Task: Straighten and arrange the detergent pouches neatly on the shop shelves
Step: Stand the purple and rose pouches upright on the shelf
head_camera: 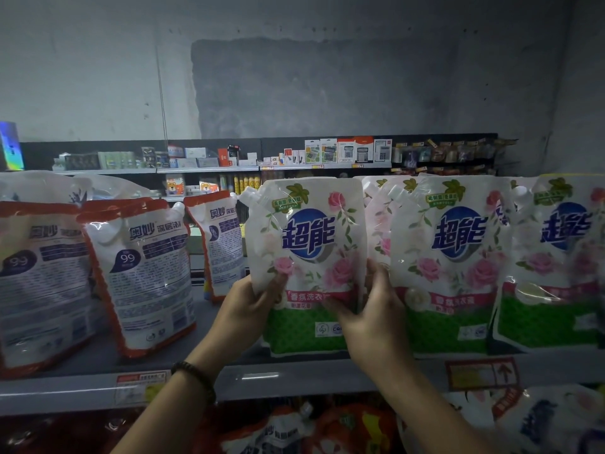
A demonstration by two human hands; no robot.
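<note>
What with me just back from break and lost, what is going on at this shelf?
A person is holding one rose-print pouch by its side edges, left hand on the left, right hand on the right, upright on the shelf. It stands at the left end of a row of matching pouches. Further left, red-edged pouches lean crookedly, backs facing out.

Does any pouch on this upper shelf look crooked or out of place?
Yes. The red-edged pouches on the left lean at uneven angles, and the rightmost red pouch sits farther back, out of line. The floral pouches on the right stand straighter; the left hand and right hand grip the leftmost floral pouch.
</note>
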